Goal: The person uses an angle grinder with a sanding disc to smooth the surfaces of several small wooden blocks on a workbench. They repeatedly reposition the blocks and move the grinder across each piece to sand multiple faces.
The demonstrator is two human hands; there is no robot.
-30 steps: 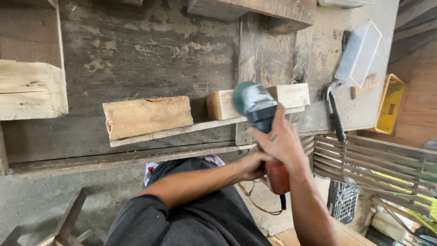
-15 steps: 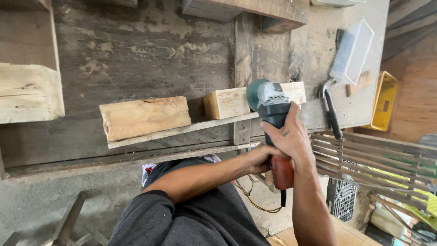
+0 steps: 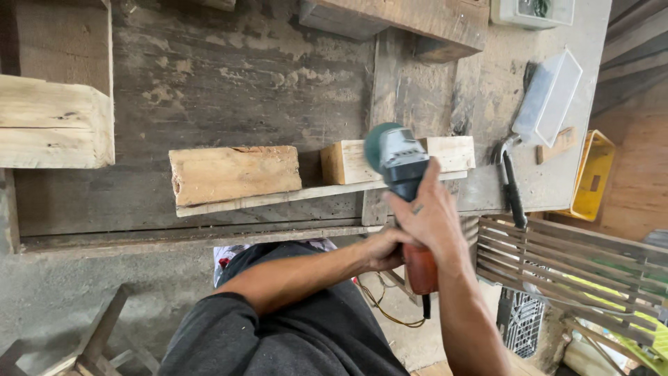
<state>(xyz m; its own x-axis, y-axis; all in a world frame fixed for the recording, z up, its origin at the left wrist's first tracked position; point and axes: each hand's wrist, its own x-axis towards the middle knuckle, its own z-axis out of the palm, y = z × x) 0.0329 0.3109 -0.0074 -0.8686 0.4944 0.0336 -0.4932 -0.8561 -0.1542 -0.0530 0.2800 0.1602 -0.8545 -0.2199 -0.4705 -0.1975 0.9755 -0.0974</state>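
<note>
Closest in, the left hand (image 3: 381, 249) wraps the red rear handle of the grey and red angle grinder with a green disc guard (image 3: 403, 188), grip clamped round it, while the right hand (image 3: 431, 219) presses over the grey body, fingers closed on top. The disc end hovers at the pale square wooden block (image 3: 400, 159) on a thin wooden strip (image 3: 278, 198), beside the longer rough wooden block (image 3: 235, 174). Beyond, the worn grey wooden counter (image 3: 229, 83) carries a black-handled hammer (image 3: 511, 184).

angle grinder (image 3: 398, 161) shifted right along the thin slat (image 3: 292, 197), nearer the right wood block (image 3: 445, 154)
</note>
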